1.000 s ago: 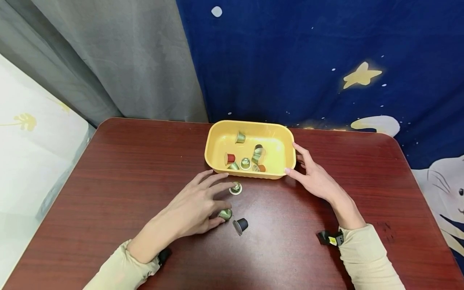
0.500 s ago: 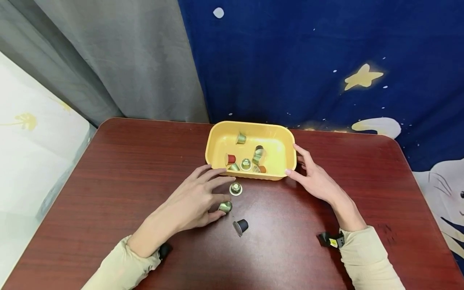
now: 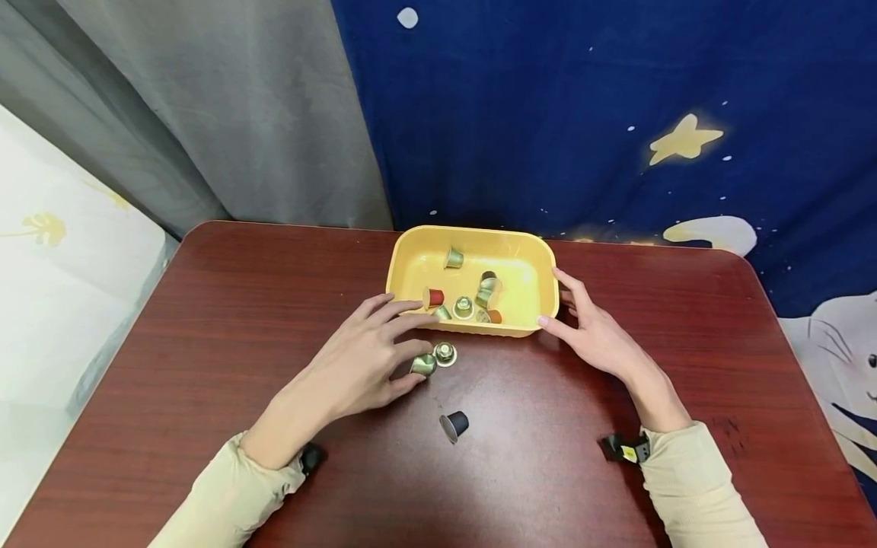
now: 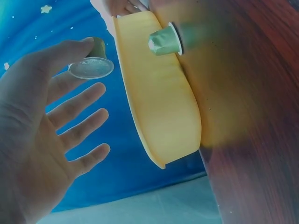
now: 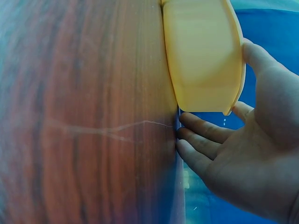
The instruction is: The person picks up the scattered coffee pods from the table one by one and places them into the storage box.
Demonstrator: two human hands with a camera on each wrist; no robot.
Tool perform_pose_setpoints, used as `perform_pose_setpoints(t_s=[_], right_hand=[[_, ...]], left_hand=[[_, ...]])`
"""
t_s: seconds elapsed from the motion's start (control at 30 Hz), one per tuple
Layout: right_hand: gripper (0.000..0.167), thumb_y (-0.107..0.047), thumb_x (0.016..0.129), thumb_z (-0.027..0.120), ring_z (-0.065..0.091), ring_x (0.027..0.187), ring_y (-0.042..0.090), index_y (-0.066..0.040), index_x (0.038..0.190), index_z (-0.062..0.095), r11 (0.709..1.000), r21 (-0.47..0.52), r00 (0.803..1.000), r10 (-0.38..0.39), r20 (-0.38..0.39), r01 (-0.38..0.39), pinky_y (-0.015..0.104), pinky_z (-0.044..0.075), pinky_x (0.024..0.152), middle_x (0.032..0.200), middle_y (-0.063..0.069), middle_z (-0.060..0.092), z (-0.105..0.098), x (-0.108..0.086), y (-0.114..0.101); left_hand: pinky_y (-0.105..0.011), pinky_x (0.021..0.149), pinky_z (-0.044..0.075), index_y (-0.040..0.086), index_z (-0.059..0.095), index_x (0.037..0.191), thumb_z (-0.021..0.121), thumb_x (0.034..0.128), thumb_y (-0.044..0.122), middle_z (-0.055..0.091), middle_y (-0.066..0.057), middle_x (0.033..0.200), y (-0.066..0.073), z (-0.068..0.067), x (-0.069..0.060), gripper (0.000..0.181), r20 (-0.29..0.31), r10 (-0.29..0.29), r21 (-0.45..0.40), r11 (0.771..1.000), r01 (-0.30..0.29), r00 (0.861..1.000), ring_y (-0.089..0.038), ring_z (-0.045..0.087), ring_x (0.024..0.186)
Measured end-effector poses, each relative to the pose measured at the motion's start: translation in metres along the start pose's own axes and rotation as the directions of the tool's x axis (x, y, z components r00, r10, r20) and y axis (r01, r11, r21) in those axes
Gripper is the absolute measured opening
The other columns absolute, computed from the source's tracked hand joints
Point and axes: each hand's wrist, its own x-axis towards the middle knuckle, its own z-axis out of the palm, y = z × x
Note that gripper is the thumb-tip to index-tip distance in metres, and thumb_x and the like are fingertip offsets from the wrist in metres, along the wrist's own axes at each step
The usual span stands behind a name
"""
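Observation:
In the head view my left hand (image 3: 363,361) pinches a green coffee capsule (image 3: 424,364) between thumb and forefinger, its other fingers spread. The left wrist view shows the held capsule (image 4: 96,60) raised off the table, its silver lid towards the camera. Just right of it another green capsule (image 3: 445,353) stands lid-down on the table before the yellow bin (image 3: 541,278). A black capsule (image 3: 454,425) lies on its side nearer the front. With thumb and forefinger my right hand (image 3: 603,335) touches the bin's right end; its fingers look relaxed in the right wrist view.
The bin holds several capsules, among them a red one (image 3: 435,297) and a green one (image 3: 454,258). It stands at the back edge of the dark red wooden table (image 3: 274,304). Behind hang a grey curtain (image 3: 288,114) and a blue curtain (image 3: 521,114).
The left hand has moved away from me with the green capsule, towards the bin, and now has it beside the standing capsule. The right hand stays at the bin.

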Motion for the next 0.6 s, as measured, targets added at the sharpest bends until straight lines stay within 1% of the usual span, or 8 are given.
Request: perform_pose_setpoints(t_s=[0.2, 0.33, 0.5, 0.6], right_hand=[[0.085, -0.054, 0.095, 0.06, 0.041, 0.138, 0.039, -0.039, 0.158, 0.006, 1.0, 0.0, 1.0, 0.013, 0.001, -0.013, 0.059, 0.032, 0.11, 0.149, 0.017, 0.043, -0.001, -0.002, -0.001], [0.086, -0.054, 0.094, 0.06, 0.041, 0.137, 0.041, -0.038, 0.158, 0.006, 1.0, -0.008, 1.0, 0.021, 0.001, -0.021, 0.059, 0.032, 0.11, 0.149, 0.019, 0.043, -0.001, -0.003, -0.001], [0.085, -0.053, 0.095, 0.06, 0.042, 0.136, 0.041, -0.036, 0.159, 0.007, 1.0, -0.019, 1.0, -0.001, -0.005, 0.001, 0.059, 0.032, 0.11, 0.149, 0.021, 0.042, 0.0, 0.0, -0.001], [0.085, -0.053, 0.095, 0.061, 0.042, 0.136, 0.041, -0.036, 0.159, 0.008, 1.0, -0.016, 1.0, -0.001, -0.008, 0.001, 0.059, 0.032, 0.11, 0.149, 0.021, 0.042, 0.0, -0.001, 0.0]], left_hand=[[-0.049, 0.107, 0.037, 0.018, 0.075, 0.11, 0.077, 0.0841, 0.033, 0.059, -0.005, 0.136, -0.003, 0.003, 0.002, 0.03, -0.04, 0.001, -0.018, 1.0, -0.001, 0.999, -0.028, 0.051, 0.129], [-0.047, 0.107, 0.038, 0.018, 0.075, 0.11, 0.077, 0.0843, 0.034, 0.059, -0.004, 0.136, -0.007, 0.005, 0.004, 0.03, -0.052, -0.008, -0.008, 1.0, 0.008, 0.999, -0.027, 0.051, 0.129], [-0.044, 0.106, 0.039, 0.017, 0.074, 0.109, 0.079, 0.0823, 0.029, 0.06, -0.002, 0.136, -0.016, 0.008, 0.01, 0.03, -0.081, -0.026, 0.001, 1.0, 0.026, 0.996, -0.026, 0.051, 0.129], [-0.043, 0.105, 0.04, 0.016, 0.075, 0.11, 0.079, 0.0818, 0.028, 0.061, -0.002, 0.133, -0.021, 0.011, 0.014, 0.031, -0.09, -0.035, 0.002, 0.999, 0.035, 0.995, -0.026, 0.052, 0.127]])
